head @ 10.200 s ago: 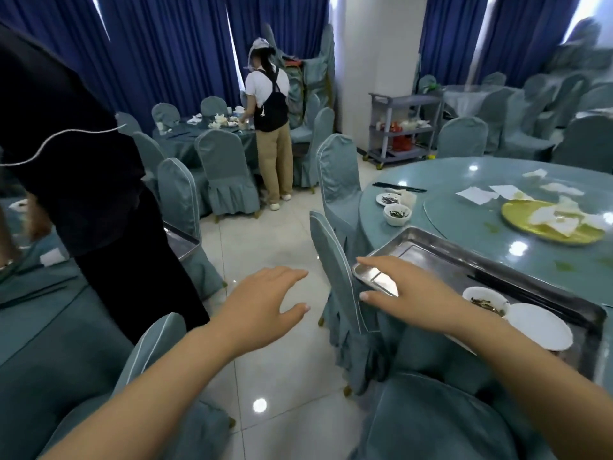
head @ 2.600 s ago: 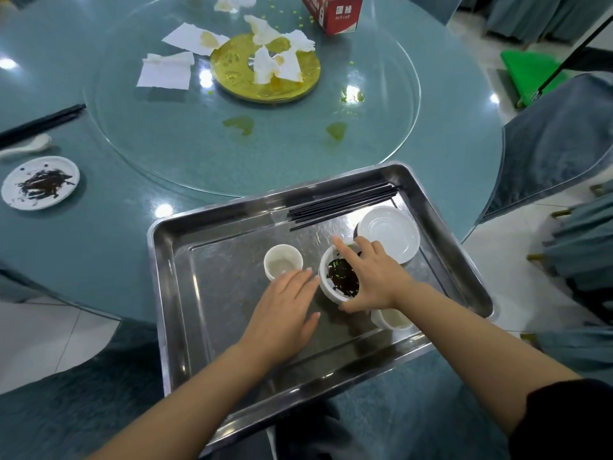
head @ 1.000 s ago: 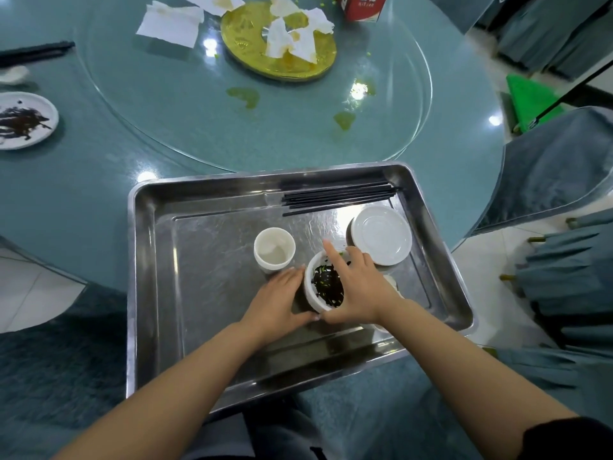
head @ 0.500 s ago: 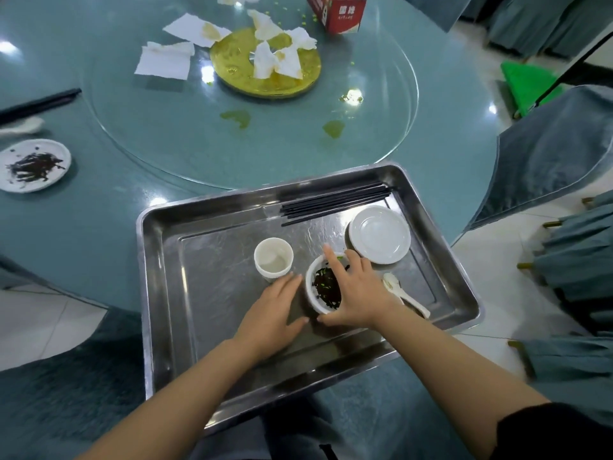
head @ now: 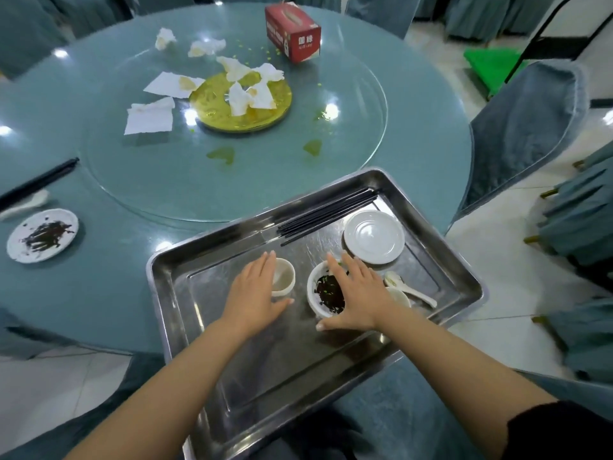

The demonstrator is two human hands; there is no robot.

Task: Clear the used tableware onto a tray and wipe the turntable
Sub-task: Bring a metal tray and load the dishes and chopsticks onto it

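A steel tray (head: 185, 330) rests on the table's near edge. In it stand a white cup (head: 284, 277), a white bowl of dark scraps (head: 326, 290), a clean saucer (head: 374, 236), black chopsticks (head: 326, 212) and a white spoon (head: 409, 288). My left hand (head: 253, 290) hovers flat beside the cup, fingers straight. My right hand (head: 356, 292) lies spread over the bowl's right rim. The glass turntable (head: 166, 171) carries a gold plate (head: 212, 107), crumpled napkins (head: 149, 116) and green spills (head: 221, 155).
A dirty saucer (head: 42, 234), a spoon and black chopsticks (head: 36, 182) lie at the table's left edge. A red tissue box (head: 293, 33) stands at the far side of the turntable. Covered chairs (head: 520, 127) stand to the right.
My left hand has moved forward to the cup's side with fingers straightened. My right hand has opened out over the bowl. The view has tilted up to show more of the table.
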